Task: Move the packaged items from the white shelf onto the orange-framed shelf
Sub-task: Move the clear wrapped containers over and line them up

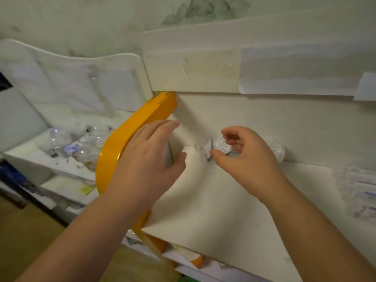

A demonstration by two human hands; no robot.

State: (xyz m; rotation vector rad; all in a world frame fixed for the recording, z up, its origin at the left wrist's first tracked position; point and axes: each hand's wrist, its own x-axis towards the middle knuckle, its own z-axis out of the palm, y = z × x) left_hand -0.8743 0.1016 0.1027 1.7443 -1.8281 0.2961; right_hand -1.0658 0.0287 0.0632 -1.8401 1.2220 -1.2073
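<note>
Over on the right side of the head view, the right hand [247,157] sits at the far edge of the orange-framed shelf [126,139], up against the back wall. Its thumb and fingers are curled round a small round packaged item [220,146], pinching it lightly. Looks to me like it's being set down in a row along the wall, since another wrapped packet [277,151] stands just right of the hand and one more blurry packet [204,149] sits touching it on the left.

The left hand [150,157] is spread, fingers fairly straight, holding nothing that I can see. It hovers over the left end of the cream board [213,200], just beside the orange frame. There's a pale grey edge under its palm, can't tell what that is.

Most of the stock isn't moved yet: a pile of clear-wrapped items [77,145] lies on the white shelf [30,155] at far left, on the other side of the orange curve. So every trip has to go round or over that frame, which is my guess at the main nuisance. A stack of flat clear packs [358,190] takes up the right end of the board, and paper sheets [295,70] hang on the wall above.
</note>
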